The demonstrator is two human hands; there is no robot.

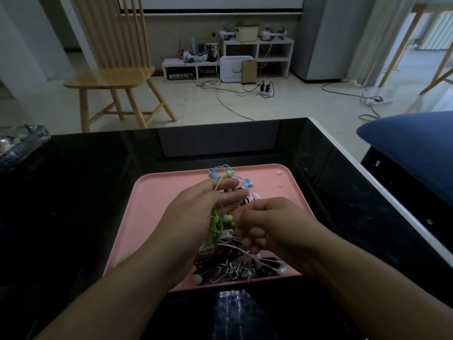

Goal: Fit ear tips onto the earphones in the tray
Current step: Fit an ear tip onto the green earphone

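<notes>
A dim room, a glossy black surface point(85, 192), and a pink tray point(157, 192) of tangled earphones under two working hands.

Over the tray's middle, the left hand point(196, 212) lay with straight, relaxed fingers, the green earphone point(226, 218) and its bunched cord point(215, 227) resting against its palm; the right hand point(269, 219) had its grip pinched at the bud, whether on an ear tip could not be told. The small tip might have slipped into the heap of white, black and striped cords point(232, 268) at the tray's near edge, or the green cord snagged blue earphones point(247, 180) toward its far edge. Two pale ear tips point(279, 178) sat by the tray's far right corner.
</notes>
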